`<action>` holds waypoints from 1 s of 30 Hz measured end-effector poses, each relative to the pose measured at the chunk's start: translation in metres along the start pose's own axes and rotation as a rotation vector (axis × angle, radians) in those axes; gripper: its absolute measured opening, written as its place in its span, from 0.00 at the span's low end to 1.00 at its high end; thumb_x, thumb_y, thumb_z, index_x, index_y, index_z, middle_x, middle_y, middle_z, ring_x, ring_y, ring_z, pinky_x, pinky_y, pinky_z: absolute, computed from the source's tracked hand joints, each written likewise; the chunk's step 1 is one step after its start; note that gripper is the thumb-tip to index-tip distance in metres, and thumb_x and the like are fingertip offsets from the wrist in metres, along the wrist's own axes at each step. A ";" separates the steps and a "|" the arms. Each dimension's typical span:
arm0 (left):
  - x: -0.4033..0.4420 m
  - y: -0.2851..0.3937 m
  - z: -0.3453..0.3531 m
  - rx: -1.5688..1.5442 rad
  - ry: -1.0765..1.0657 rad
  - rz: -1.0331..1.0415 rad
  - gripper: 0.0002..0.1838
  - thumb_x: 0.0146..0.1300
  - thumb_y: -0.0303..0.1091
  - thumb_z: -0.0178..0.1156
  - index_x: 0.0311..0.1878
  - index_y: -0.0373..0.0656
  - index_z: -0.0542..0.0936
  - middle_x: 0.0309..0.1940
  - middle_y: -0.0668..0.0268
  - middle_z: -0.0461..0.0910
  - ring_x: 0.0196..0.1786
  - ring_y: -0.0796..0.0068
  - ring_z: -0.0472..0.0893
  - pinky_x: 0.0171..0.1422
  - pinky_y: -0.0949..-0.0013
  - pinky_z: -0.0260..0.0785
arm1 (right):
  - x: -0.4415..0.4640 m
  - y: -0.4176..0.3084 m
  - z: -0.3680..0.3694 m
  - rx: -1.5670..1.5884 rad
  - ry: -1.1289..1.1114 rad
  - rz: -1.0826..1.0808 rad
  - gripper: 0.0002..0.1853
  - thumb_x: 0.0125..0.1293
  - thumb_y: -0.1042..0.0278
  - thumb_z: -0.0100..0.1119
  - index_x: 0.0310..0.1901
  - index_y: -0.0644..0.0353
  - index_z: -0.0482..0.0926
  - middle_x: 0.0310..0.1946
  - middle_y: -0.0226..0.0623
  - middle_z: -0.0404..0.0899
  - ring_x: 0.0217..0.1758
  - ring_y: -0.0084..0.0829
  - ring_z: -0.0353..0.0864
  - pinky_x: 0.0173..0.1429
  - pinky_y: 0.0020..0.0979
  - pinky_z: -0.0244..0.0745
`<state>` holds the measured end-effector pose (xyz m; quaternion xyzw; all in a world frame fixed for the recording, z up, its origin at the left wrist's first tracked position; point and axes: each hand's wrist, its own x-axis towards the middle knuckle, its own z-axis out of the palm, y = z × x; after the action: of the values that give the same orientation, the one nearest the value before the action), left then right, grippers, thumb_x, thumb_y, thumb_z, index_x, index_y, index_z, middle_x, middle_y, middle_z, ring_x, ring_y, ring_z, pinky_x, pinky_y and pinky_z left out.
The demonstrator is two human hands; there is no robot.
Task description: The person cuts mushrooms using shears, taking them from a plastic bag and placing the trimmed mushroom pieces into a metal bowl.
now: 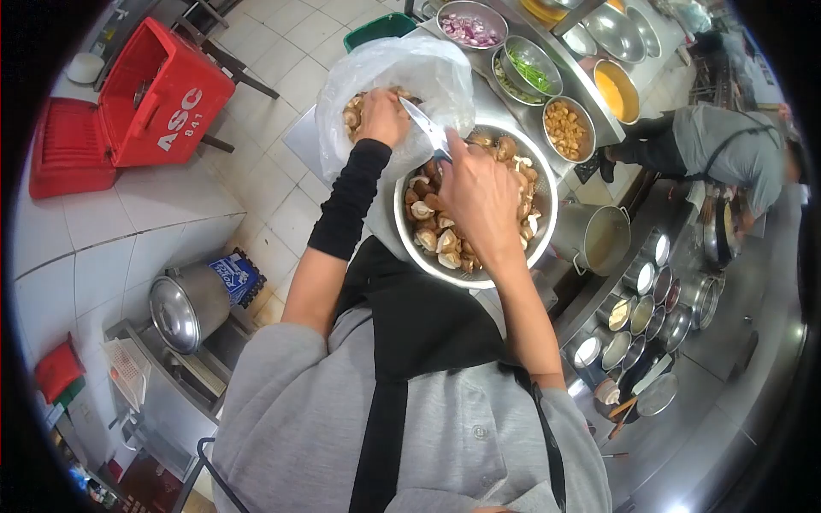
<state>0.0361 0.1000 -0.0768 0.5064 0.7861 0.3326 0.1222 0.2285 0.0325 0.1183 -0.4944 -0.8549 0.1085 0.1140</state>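
My left hand (385, 118), with a black sleeve on the forearm, is closed among brown mushrooms (352, 120) at the mouth of a clear plastic bag (338, 81). A mushroom appears to be in its fingers, mostly hidden by them. My right hand (481, 192) grips a pair of scissors (428, 128) by its dark handle. The pale blades point up and left, their tips beside my left fingers. Under my right hand stands a metal colander (550, 218) full of brown mushrooms (445, 244), several with pale undersides showing.
Bowls of chopped purple onion (470, 31), green vegetables (532, 68) and browned cubes (566, 128) stand beyond the colander. A large pot (599, 239) is at right. Seasoning containers (641, 312) line the right counter, where another person (727, 141) works. A red cooler (162, 94) stands at left.
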 end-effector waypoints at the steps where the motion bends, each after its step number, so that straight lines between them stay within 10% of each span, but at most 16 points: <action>1: -0.002 0.000 0.011 0.038 -0.001 0.031 0.23 0.63 0.38 0.70 0.59 0.42 0.76 0.55 0.43 0.76 0.59 0.38 0.79 0.62 0.45 0.73 | 0.002 0.004 0.011 -0.007 0.005 -0.007 0.24 0.58 0.74 0.63 0.59 0.66 0.78 0.34 0.54 0.85 0.33 0.53 0.89 0.36 0.49 0.85; 9: -0.038 -0.004 -0.078 -0.199 -0.305 -0.095 0.18 0.68 0.30 0.62 0.58 0.32 0.84 0.50 0.43 0.87 0.53 0.48 0.87 0.59 0.56 0.78 | -0.016 0.028 0.003 0.030 -0.086 0.087 0.22 0.62 0.73 0.63 0.59 0.64 0.81 0.33 0.53 0.86 0.36 0.53 0.89 0.40 0.48 0.85; 15: -0.061 -0.016 -0.099 -1.002 -0.265 -0.422 0.21 0.73 0.27 0.62 0.66 0.29 0.79 0.51 0.53 0.88 0.52 0.68 0.87 0.61 0.71 0.77 | -0.042 0.007 0.016 0.479 -0.054 0.165 0.23 0.62 0.63 0.70 0.59 0.54 0.84 0.33 0.47 0.86 0.35 0.51 0.87 0.43 0.49 0.82; 22: -0.042 -0.012 -0.059 -0.207 -0.317 0.215 0.30 0.60 0.23 0.63 0.69 0.39 0.77 0.65 0.41 0.74 0.70 0.39 0.72 0.77 0.51 0.65 | -0.058 0.013 0.026 0.513 -0.030 0.354 0.23 0.61 0.64 0.71 0.59 0.56 0.86 0.27 0.44 0.84 0.30 0.45 0.86 0.39 0.44 0.80; 30: -0.019 -0.044 -0.021 0.116 -0.200 0.161 0.27 0.59 0.31 0.73 0.62 0.36 0.81 0.58 0.45 0.80 0.63 0.44 0.78 0.71 0.52 0.70 | -0.045 0.020 0.035 0.336 0.024 0.104 0.24 0.66 0.64 0.66 0.63 0.56 0.81 0.37 0.51 0.86 0.36 0.52 0.88 0.43 0.49 0.83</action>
<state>0.0024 0.0633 -0.0920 0.6045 0.7448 0.2434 0.1436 0.2562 0.0003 0.0747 -0.5134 -0.7964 0.2499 0.1996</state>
